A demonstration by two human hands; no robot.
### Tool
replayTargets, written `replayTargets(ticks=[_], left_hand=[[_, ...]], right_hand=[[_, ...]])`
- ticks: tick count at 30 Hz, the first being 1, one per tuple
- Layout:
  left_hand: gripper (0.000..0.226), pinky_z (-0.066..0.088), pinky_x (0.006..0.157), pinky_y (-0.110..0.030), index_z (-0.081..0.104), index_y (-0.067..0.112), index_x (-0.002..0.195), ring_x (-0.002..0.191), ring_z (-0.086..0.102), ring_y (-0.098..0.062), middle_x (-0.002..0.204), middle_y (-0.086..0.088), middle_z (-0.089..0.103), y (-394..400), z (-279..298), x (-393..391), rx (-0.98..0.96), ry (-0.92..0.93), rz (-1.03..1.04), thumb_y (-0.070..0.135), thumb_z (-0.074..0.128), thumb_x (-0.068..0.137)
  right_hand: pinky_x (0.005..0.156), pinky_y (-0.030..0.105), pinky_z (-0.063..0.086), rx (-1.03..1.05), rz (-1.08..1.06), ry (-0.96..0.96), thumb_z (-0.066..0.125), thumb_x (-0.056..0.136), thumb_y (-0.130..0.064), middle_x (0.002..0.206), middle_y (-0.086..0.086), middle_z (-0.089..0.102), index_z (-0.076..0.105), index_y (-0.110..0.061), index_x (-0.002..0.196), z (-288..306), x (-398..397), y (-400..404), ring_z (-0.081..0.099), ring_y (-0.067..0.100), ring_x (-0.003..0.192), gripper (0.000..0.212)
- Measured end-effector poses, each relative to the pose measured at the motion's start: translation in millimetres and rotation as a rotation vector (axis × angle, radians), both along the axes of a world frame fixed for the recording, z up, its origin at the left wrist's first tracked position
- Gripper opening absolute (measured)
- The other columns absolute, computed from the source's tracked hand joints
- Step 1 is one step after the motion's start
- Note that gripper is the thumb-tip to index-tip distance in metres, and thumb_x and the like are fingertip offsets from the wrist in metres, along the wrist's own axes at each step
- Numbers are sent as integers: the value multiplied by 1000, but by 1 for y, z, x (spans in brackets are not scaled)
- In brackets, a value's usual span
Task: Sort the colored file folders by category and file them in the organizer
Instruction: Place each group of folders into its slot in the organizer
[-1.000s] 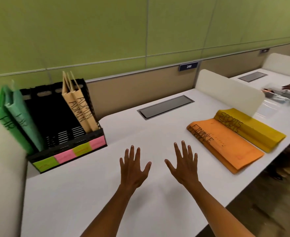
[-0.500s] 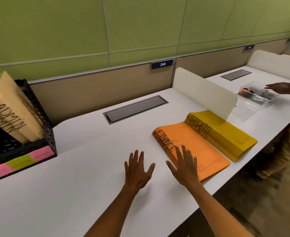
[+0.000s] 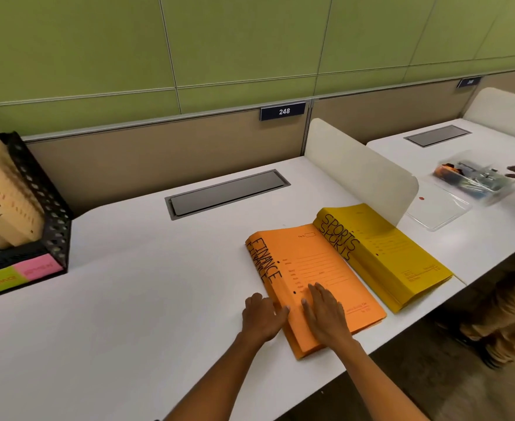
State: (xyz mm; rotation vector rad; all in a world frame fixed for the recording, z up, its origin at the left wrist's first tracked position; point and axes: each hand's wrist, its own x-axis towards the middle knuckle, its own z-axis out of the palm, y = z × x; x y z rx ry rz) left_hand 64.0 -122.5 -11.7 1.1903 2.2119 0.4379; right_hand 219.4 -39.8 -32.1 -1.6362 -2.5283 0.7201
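Item: orange folders [image 3: 317, 287], marked FINANCE, two in a stack, flat on the desk [image 3: 146, 299] near its front edge.

Item: yellow folders [image 3: 384, 253], marked SPORTS, a thicker stack, lying just right of the orange ones and overlapping their right edge.

Item: organizer [image 3: 52, 214], black mesh, far left of the desk, well apart from both stacks. Tan folders [image 3: 4, 199] stand in its right slot; coloured labels run along its front.

My left hand [image 3: 262, 317]: on the desk against the orange stack's spine edge, thumb over the edge, fingers looking tucked at or under it. No firm grip that I can confirm.

My right hand [image 3: 326, 317]: flat on the orange cover, fingers straight, pressing.

Hands close together, both at the orange stack's near end.

Risks, as I judge them: lifting from one end may let the two folders slide apart or fan open; the overlapping yellow stack may drag along; the stack sits close to the desk edge and could slip off.
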Motion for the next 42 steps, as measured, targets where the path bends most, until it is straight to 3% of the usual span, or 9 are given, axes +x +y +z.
replayTargets(ticks=[4, 7, 9, 16, 20, 26, 29, 35, 42], left_hand=[[46, 50, 94, -40, 66, 15, 113, 115, 55, -28, 116, -7, 63, 15, 3, 17, 22, -130, 146, 51, 56, 86], [30, 55, 86, -38, 65, 9, 95, 100, 65, -27, 100, -8, 70, 23, 4, 23, 97, -331, 322, 38, 63, 86], [25, 56, 81, -37, 62, 9, 91, 97, 65, -28, 100, -10, 69, 25, 2, 25, 116, -468, 418, 32, 67, 83], [41, 59, 83, -42, 61, 9, 111, 98, 67, -28, 108, -11, 68, 33, 5, 31, 164, -842, 516, 31, 77, 80], [35, 58, 83, -39, 58, 14, 122, 100, 67, -24, 110, -7, 68, 34, 16, 32, 270, -1007, 473, 17, 67, 89], [15, 55, 92, -47, 61, 27, 112, 104, 67, -23, 114, -5, 69, 15, 37, 20, 549, -806, 252, 25, 56, 97], [19, 57, 90, -41, 61, 24, 115, 102, 68, -19, 114, -2, 69, 7, 47, 7, 626, -700, 224, 29, 54, 98], [11, 58, 81, -23, 58, 39, 107, 95, 69, -7, 105, 20, 68, -19, 65, -27, 727, -508, 187, 38, 53, 97], [19, 57, 80, -19, 54, 40, 115, 96, 69, -3, 107, 30, 65, -57, 85, -71, 808, -359, 214, 42, 51, 96]], right_hand=[[121, 46, 14, -10, 81, -12, 24, 102, -49, 162, -1, 11, 18, -25, 152, -6, 9, 3, 10, 23, 149, 55], [121, 45, 15, -5, 105, -4, 24, 103, -46, 162, -2, 13, 22, -27, 151, -8, 11, 4, 11, 22, 149, 52], [121, 43, 15, 0, 120, 11, 25, 103, -43, 161, -2, 16, 24, -29, 151, -9, 12, 5, 12, 22, 149, 49], [112, 36, 32, 41, 152, 113, 35, 103, -31, 152, -3, 36, 40, -30, 145, 4, 16, 20, 32, 19, 138, 42], [105, 34, 36, 70, 184, 161, 41, 101, -26, 145, -3, 44, 48, -30, 138, 17, 9, 31, 40, 20, 128, 38], [107, 42, 36, 171, 207, 233, 47, 99, -28, 147, 2, 42, 44, -24, 142, 63, -38, 57, 42, 28, 130, 43], [110, 42, 32, 206, 242, 307, 48, 98, -35, 150, 2, 38, 39, -23, 144, 93, -68, 64, 38, 26, 135, 49], [112, 47, 31, 255, 293, 489, 53, 93, -48, 155, 7, 31, 27, -16, 150, 168, -140, 66, 30, 28, 140, 71], [110, 49, 37, 322, 488, 647, 57, 89, -54, 156, 6, 26, 23, -17, 152, 238, -220, 39, 29, 25, 141, 80]])
